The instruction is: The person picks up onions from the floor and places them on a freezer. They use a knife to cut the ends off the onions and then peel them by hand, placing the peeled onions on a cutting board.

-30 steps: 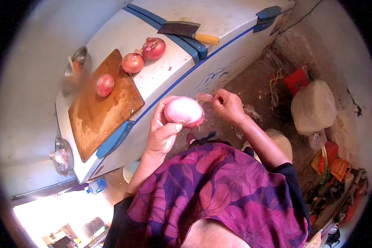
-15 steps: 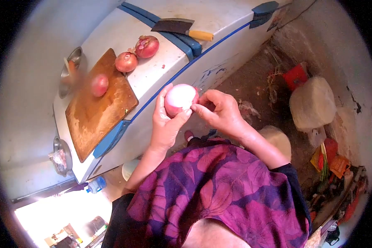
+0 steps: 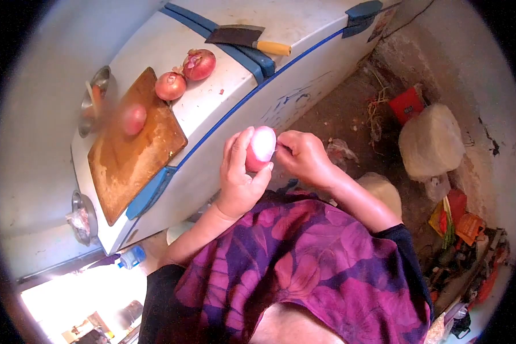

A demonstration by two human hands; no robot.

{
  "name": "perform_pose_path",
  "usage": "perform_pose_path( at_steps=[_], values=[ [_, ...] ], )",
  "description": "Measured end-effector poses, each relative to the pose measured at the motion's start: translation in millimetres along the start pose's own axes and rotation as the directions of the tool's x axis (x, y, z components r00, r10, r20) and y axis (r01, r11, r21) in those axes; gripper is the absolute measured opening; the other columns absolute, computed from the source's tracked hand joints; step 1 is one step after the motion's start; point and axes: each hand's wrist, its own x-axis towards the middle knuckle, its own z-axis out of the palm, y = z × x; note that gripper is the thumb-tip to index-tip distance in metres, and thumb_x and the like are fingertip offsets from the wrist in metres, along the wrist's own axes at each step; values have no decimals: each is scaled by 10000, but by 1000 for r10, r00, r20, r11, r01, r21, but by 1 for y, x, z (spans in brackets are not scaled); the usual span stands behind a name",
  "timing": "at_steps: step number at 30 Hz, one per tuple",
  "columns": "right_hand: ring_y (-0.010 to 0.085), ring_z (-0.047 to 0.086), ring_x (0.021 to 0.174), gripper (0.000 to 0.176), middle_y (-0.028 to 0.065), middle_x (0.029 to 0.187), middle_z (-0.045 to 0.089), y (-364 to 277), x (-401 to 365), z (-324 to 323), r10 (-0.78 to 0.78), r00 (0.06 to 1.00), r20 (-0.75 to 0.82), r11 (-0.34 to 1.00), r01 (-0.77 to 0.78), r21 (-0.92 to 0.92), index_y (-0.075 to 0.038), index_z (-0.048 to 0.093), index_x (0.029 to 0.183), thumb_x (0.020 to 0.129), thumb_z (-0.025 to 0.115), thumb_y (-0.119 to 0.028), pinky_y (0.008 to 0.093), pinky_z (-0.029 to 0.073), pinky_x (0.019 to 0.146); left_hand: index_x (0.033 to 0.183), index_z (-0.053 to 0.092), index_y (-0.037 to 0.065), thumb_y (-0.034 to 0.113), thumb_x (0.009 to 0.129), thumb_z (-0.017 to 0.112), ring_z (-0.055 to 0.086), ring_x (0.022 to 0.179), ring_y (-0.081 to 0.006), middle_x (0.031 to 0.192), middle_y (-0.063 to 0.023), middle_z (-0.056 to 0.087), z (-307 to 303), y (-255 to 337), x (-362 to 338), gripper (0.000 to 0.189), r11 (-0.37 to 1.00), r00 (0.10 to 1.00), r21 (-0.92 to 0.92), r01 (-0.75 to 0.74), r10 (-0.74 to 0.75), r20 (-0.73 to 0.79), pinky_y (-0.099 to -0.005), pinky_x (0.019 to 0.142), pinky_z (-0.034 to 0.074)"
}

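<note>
A partly peeled red onion [image 3: 262, 144] rests in my left hand [image 3: 239, 180], whose fingers and thumb curl around it. Its pale, shiny side faces up and to the right. Close against the onion's right edge, my right hand [image 3: 308, 159] is closed in a pinch, with a thin strand of onion skin [image 3: 276, 150] at its fingertips. Another onion [image 3: 134, 119] lies on the wooden cutting board [image 3: 114, 178]. Two more unpeeled onions, one nearer [image 3: 171, 86] and one farther [image 3: 199, 64], sit on the white freezer top by the board's corner.
A cleaver [image 3: 246, 39] with a wooden handle lies across the blue strip of the white chest freezer [image 3: 304, 23]. Metal bowls [image 3: 101, 86] stand beyond the board. To the right, a bulky pale sack [image 3: 433, 140] and a red packet [image 3: 407, 105] are on the floor.
My left hand has moved slightly right and down and turned the onion, so its pale side now faces more to the right. The right hand has drawn a little away from it.
</note>
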Motion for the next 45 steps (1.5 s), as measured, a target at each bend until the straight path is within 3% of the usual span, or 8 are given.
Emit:
perform_pose_path(
  at_steps=[4, 7, 15, 17, 24, 29, 35, 45],
  values=[
    [377, 605, 687, 142, 184, 726, 594, -3, 3, 2, -6, 994, -110, 992, 20, 127, -40, 606, 736, 760, 584, -178, 444, 482, 594, 1245, 430, 22, -2, 716, 686, 543, 1047, -238, 1144, -120, 528, 8, 1, 0, 588, 883, 966, -423, 204, -250, -58, -338, 898, 465],
    [370, 607, 671, 146, 181, 715, 597, -1, 7, -4, 10, 996, -94, 995, -1, 99, -39, 607, 712, 743, 579, -178, 430, 485, 587, 1232, 430, 36, -16, 715, 679, 545, 1039, -191, 1142, -94, 527, -1, 5, 4, 576, 400, 838, -819, 412, -519, 169, -304, 865, 497],
    [291, 623, 596, 128, 163, 643, 599, 49, 4, 1, 213, 974, -76, 972, -219, -79, -20, 623, 734, 755, 569, -134, 369, 478, 564, 1276, 409, 34, 82, 691, 630, 545, 1109, -307, 1193, -146, 526, -18, -9, 3, 627, 123, 816, -889, 440, -469, 339, -499, 880, 507],
    [333, 624, 716, 117, 133, 735, 615, 79, 1, 7, 225, 973, -53, 928, -231, -293, -60, 622, 782, 775, 596, -174, 415, 492, 624, 1289, 395, 38, 93, 703, 635, 536, 1122, -336, 1200, -155, 521, -20, -11, 3, 635, 88, 816, -900, 426, -468, 340, -526, 873, 505],
    [331, 607, 778, 162, 111, 812, 605, 77, 12, -13, 20, 992, -121, 889, -73, -452, -94, 623, 840, 765, 677, -227, 434, 492, 656, 1274, 393, 46, 22, 743, 637, 563, 1079, -300, 1194, -144, 522, -7, -8, 7, 584, 207, 792, -870, 448, -544, 278, -464, 869, 516],
    [319, 601, 718, 164, 111, 722, 594, 1, 14, -22, -161, 979, -124, 981, 146, -124, -82, 641, 794, 767, 678, -239, 429, 464, 616, 1205, 430, 49, 9, 714, 713, 536, 1034, -155, 1117, -68, 533, -1, 2, 16, 568, 352, 778, -781, 516, -575, 254, -321, 897, 477],
    [321, 606, 711, 161, 115, 727, 594, -9, 13, -16, -113, 987, -113, 986, 98, -131, -73, 631, 790, 771, 671, -227, 435, 474, 612, 1233, 412, 22, 32, 726, 710, 533, 1005, -159, 1098, -81, 527, 14, -7, 15, 587, 820, 928, -478, 315, -371, -27, -301, 889, 453],
    [349, 600, 701, 77, 134, 710, 588, 6, 18, -10, -185, 974, -127, 980, 173, -103, -67, 616, 758, 784, 607, -139, 446, 484, 609, 1223, 442, 1, 33, 696, 732, 569, 1022, -258, 1120, -167, 555, 20, 0, 15, 603, 966, 971, -178, 188, -210, -114, -339, 893, 454]
  ],
)
